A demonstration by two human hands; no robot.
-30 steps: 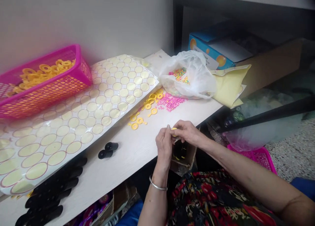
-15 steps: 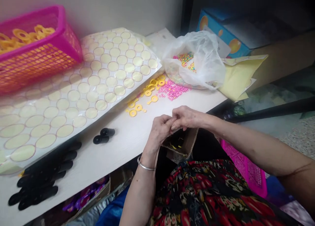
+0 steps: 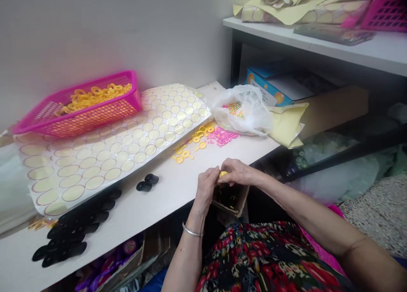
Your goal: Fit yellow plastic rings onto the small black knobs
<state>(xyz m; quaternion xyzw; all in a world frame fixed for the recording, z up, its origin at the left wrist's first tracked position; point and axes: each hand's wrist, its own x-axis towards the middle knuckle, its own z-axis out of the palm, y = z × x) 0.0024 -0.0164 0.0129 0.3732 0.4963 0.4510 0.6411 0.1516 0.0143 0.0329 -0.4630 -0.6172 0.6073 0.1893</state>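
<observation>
My left hand [image 3: 205,189] and my right hand [image 3: 235,172] meet at the near edge of the white table [image 3: 165,198], fingers pinched together around a small yellow plastic piece [image 3: 223,173]. Just below them, off the table edge, sits a small brown cardboard box [image 3: 231,201] with dark and yellow bits inside. Loose yellow rings [image 3: 192,141] and pink beads [image 3: 221,136] lie on the table beyond my hands. Two short black caps [image 3: 147,182] lie to the left of my left hand.
A sheet of round cream stickers [image 3: 111,150] covers the left of the table. A pink basket [image 3: 82,109] of yellow rings stands behind it. Black tubes [image 3: 73,230] lie at the front left. A clear bag [image 3: 243,109] of coloured beads, yellow paper [image 3: 286,122] and a blue box [image 3: 273,88] are at the right.
The view has tilted up and pulled back, now showing the upper shelf. My hands stay together at the table edge; the yellow piece shows between the fingers again.
</observation>
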